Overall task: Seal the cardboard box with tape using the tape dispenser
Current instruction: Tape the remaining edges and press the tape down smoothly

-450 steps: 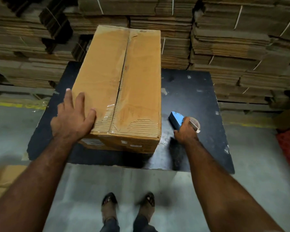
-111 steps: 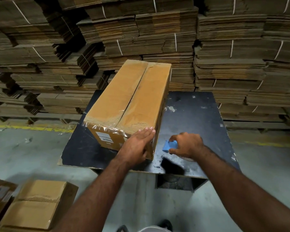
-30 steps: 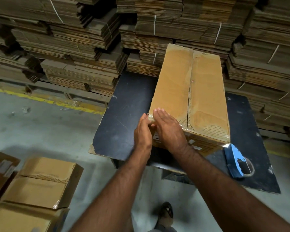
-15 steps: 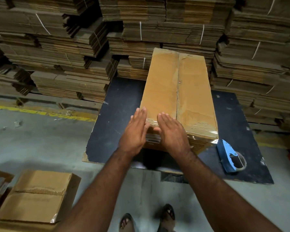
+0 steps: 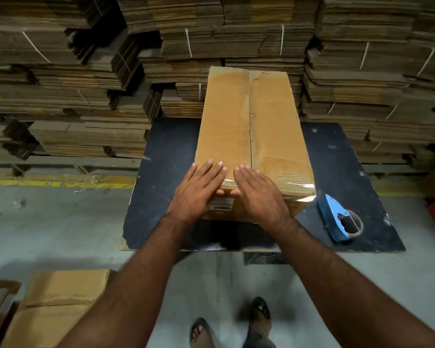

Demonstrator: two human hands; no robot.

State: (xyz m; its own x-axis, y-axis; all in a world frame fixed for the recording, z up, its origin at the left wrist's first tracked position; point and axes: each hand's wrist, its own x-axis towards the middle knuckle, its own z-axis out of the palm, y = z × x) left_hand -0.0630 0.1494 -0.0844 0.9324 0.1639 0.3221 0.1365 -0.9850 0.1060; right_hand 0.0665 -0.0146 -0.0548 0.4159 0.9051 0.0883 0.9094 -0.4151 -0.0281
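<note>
1. Half a second back my hands sat a little nearer the box's near edge; now both lie flat on the lid, fingers spread, pressing the clear tape that wraps that edge.
2. My left hand (image 5: pixel 199 190) is open, palm down, on the left flap; my right hand (image 5: pixel 258 193) is open too, just beside it across the centre seam, gripping nothing.
3. The box (image 5: pixel 251 136) stands on the desk (image 5: pixel 166 177), its long side running toward 12 o'clock.
4. The dispenser (image 5: pixel 338 218) lies on the desk at 3 o'clock from my hands, near the box's right corner, as it did a second ago, untouched.
5. To me that means the near-end strip is laid and I am smoothing it; the long seam looks untaped further up, though I cannot be sure.
6. Count: one box on the desk, one dispenser, two hands, one desk, two other boxes (image 5: pixel 58 305) on the floor at 8 o'clock, and many bundled flat cartons (image 5: pixel 236 41) stacked behind.
</note>
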